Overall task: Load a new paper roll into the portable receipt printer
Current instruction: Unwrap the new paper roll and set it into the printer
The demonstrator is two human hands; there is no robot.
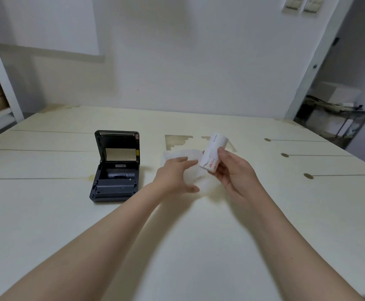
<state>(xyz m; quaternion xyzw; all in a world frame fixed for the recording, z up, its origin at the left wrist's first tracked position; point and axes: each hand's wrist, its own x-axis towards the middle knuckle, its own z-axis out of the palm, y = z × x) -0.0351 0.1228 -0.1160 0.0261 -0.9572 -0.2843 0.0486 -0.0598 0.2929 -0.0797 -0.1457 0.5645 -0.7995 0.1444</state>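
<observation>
A black portable receipt printer [115,168] sits on the table left of centre with its lid standing open; a dark spindle lies in its paper bay. My right hand [234,170] grips a white paper roll [212,152] with red print near its lower end, held tilted above the table. A loose, translucent white wrapper [184,156] trails from the roll to the left. My left hand [175,173] has its fingers spread around that wrapper, touching it.
The pale wooden table [177,235] has slots and round holes along its right side [284,155] and a stepped cut-out [177,141] behind the hands. A white wall stands behind; shelves with boxes stand at far right [333,114] and far left.
</observation>
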